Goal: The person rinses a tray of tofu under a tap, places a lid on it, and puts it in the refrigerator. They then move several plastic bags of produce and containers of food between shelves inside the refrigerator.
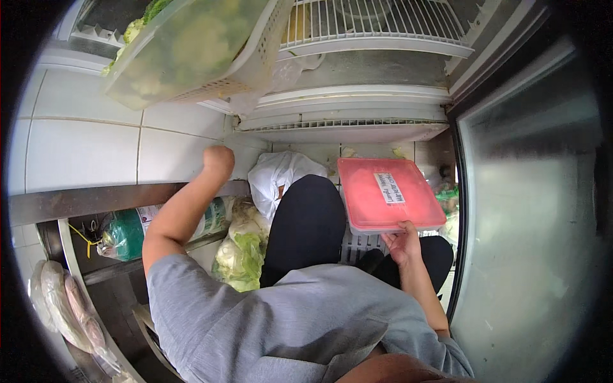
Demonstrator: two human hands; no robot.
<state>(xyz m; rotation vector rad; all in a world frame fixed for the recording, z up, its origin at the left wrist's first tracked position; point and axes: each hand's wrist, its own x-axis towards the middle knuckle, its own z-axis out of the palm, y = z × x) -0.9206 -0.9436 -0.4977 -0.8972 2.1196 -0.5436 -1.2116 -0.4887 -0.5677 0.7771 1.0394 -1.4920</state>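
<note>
My right hand [404, 242] grips the near edge of a square plastic container with a red lid [383, 191]; the thumb lies on the lid's rim and the fingers go under it. A handwritten label is stuck on the lid. My left hand [219, 162] is raised at the left, in front of the white tiled wall [177, 155]. Its fingers are hidden, so I cannot tell whether it is closed. Above it, a pale perforated plastic basket [261, 52] holding cauliflower and green leaves juts out at the refrigerator's shelf level.
A refrigerator with a wire shelf [373, 24] stands ahead, its glass door [527, 215] open at the right. Between my knees and the wall lie a white plastic bag [287, 167] and bagged cauliflower [239, 249]. A low shelf at the left holds a green bag [127, 234].
</note>
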